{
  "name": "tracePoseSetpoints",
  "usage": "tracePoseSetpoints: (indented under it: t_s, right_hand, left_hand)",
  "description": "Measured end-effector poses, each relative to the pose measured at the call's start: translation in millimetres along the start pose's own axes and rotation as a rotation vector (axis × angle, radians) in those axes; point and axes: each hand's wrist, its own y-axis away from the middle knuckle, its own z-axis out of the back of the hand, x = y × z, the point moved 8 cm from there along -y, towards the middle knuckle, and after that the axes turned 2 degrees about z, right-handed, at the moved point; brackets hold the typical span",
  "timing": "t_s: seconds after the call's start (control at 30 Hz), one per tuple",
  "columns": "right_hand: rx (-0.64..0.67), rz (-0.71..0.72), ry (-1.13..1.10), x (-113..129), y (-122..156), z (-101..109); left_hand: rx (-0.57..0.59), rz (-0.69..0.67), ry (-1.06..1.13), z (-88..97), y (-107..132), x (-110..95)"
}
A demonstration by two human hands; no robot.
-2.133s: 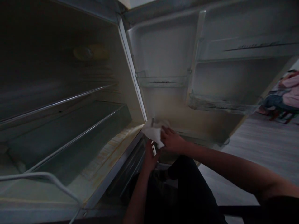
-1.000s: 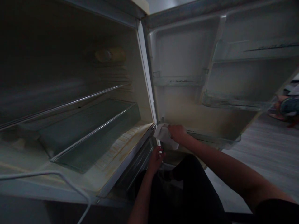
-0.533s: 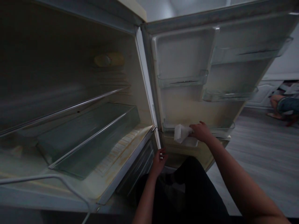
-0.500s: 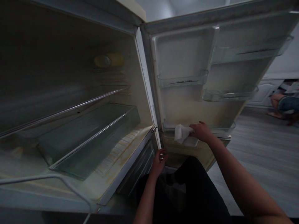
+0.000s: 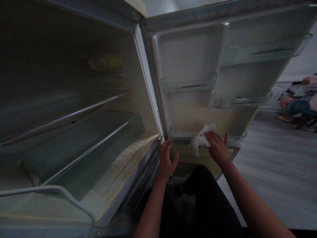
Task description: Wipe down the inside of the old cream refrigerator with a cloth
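While the right hand (image 5: 218, 148) pinches the white cloth (image 5: 201, 140) at the lower door bin (image 5: 236, 142), apply even pressure with flat fingers; position the left hand (image 5: 166, 162), spread and holding nothing, left of that bin.

Fridge floor (image 5: 92, 201): pale, with yellow-brown stains towards the front; on my remote feed I saw a clear drawer (image 5: 106, 162) resting on it.
Sill (image 5: 37, 228): grey; a pale cable (image 5: 49, 188) crossed my view there, and I couldn't tell whether it touched.
Shelf (image 5: 66, 116): it ran above the drawer with a shiny front edge; the top was too dark for me to read.
Left bin (image 5: 188, 85): clear, fixed to the door, dark lettering across its face.
Low bin (image 5: 237, 140): clear, near the door's bottom; I couldn't make out its inside.
Room floor (image 5: 272, 158): grey, streaked; far off I saw a blurred reddish stool (image 5: 300, 124) and a person's foot (image 5: 283, 118) on it.
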Motion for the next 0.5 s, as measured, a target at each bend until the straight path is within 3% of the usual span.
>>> tracePoseSetpoints:
  t_s: [0.07, 0.17, 0.37, 0.43, 0.5]
  right_hand:
    - [-0.092, -0.064, 0.043, -18.3, 15.9, 1.1]
    - [-0.181, -0.215, 0.1, -67.0, 41.4, -3.7]
    - [-0.275, -0.663, 0.056, -167.4, 83.2, -11.9]
    - [-0.254, -0.817, -0.016, -183.3, 91.7, -15.4]
    - [-0.134, -0.913, -0.076, -187.9, 95.6, -24.3]
  left_hand:
    - [0.042, -0.088, -0.053, -5.7, -15.4, -14.0]
    - [0.139, -0.158, -0.133, -21.5, -29.7, -24.7]
    - [0.25, -0.143, -0.214, -47.3, -40.0, -15.7]
    - [0.232, -0.141, -0.222, -49.4, -41.4, -13.4]
    - [0.2, -0.156, -0.212, -49.3, -41.9, -14.4]
